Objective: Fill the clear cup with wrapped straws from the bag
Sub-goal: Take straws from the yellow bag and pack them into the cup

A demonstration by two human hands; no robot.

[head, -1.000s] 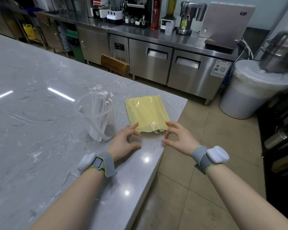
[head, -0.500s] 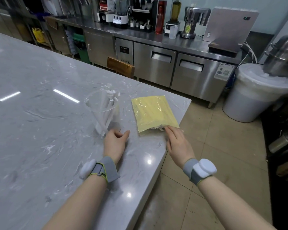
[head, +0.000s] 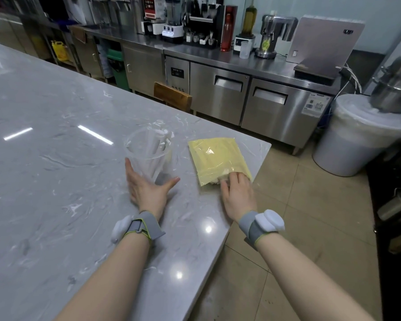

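A clear plastic cup (head: 137, 144) stands upright on the marble counter (head: 56, 181) and holds several white wrapped straws (head: 159, 144). My left hand (head: 146, 188) is spread open around the cup's base, thumb on the right, fingers on the left. To the right lies a flat yellow plastic bag (head: 214, 157) full of straws, its open end toward me. My right hand (head: 237, 193) has its fingertips inside that opening, on the white straw ends (head: 218, 179); whether it grips any is hidden.
The bag lies near the counter's right corner (head: 267, 144), with tiled floor (head: 299, 205) beyond. A steel cabinet run (head: 241, 93) with appliances stands across the aisle, a wooden chair back (head: 173, 98) between. A white lined bin (head: 357, 140) stands at right.
My left hand moved from the bag's near edge over to the cup and spread open around its base. My right hand slid forward and pushed its fingers into the bag's opening.
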